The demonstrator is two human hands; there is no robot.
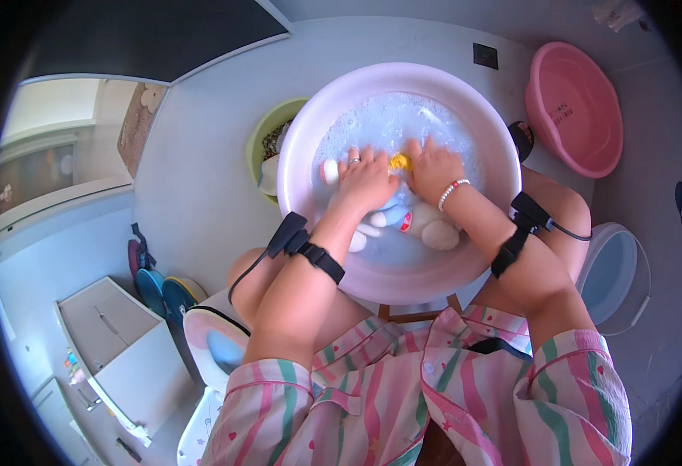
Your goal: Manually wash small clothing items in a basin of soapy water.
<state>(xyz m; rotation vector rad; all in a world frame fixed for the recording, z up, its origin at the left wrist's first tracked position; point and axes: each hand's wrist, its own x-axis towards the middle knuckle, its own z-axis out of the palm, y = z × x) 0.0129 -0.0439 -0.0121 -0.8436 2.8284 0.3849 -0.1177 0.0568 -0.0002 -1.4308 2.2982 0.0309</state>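
Note:
A large pale pink basin (399,285) in front of me holds cloudy, sudsy water (396,113). My left hand (370,177), with a ring on one finger, reaches palm down into it. Beside it my right hand (437,172), wearing a beaded bracelet, is also in the suds. A crumpled yellow piece (400,162) shows between the two hands; whether they grip it or press something underwater is hidden. Just below my hands floats a cream plush toy (434,227) with blue and red parts. A white-and-pink plush part (329,172) pokes out left of my left hand.
A wooden stand (413,317) shows below the basin. Behind its left side is a green basin (256,151) with items inside. A pink basin (577,110) leans at the right wall, above a white bucket (609,279). An open toilet (215,343) is at lower left.

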